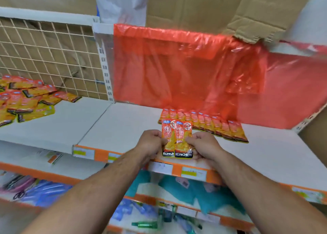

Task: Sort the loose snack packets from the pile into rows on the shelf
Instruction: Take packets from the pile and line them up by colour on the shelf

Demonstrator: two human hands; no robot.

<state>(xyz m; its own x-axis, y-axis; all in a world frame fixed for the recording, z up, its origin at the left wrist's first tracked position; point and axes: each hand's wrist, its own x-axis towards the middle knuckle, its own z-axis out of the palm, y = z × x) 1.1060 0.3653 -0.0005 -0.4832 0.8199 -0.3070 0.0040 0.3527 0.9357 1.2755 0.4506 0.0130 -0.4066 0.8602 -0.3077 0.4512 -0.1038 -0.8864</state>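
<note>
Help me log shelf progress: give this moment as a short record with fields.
left hand: grips held packets at their left edge
right hand: grips them at their right edge
held packets: two, upright, overlapping, over the front of the shelf
row: overlapping packets at the back of the shelf, before red sheet
pile: loose, on left shelf by wire grid

Pile [23, 99] cut by left edge. Row [212, 125] far ends partly veiled by red sheet [177, 65]. Left hand [152, 141], right hand [203, 145]: fingers behind held packets [177, 138], unseen. Shelf-edge labels [193, 173] illegible; lower-shelf goods [46, 189] blurred, kinds unclear
</note>
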